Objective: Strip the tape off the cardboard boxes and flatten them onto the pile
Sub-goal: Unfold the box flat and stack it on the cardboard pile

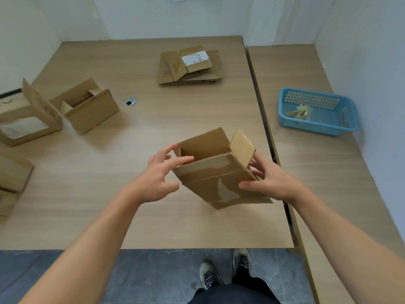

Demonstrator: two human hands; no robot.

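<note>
- Above the near right part of the tabletop [153, 128], a cardboard box [219, 178] is held clear of the surface between both hands. It is tilted, with its open top facing up and away from the person.
- The box's flaps are loose; one stands up at its right end. A pale patch shows on its near face, and I cannot tell whether it is tape or torn card.
- The left hand [157, 176] is spread wide with its fingers nearly straight. Its forefinger lies along the near rim at the box's left end and its thumb is by the left edge. It touches the box rather than clasping it.
- The right hand [269, 181] grips the box's right end, with the thumb pressed flat on the near face and the fingers curled round behind, under the raised flap.
- Toward the far edge, about midway along it, lies the pile of flattened boxes [190, 71]. A white label [195, 58] shows on the top piece.
- Near the left edge stands an open box [87, 108] with its flaps up. Just beside it, at the edge itself, is a labelled box [26, 121] with one flap raised.
- Another box [11, 183] lies at the left edge nearer the person, partly out of view.
- A round cable hole [130, 102] sits between the open box and the pile.
- On the side tabletop [328, 172] to the right stands a blue basket [317, 126], which holds crumpled tape [301, 110].
- Two shoes [241, 260] show on the grey floor below the near edge.
</note>
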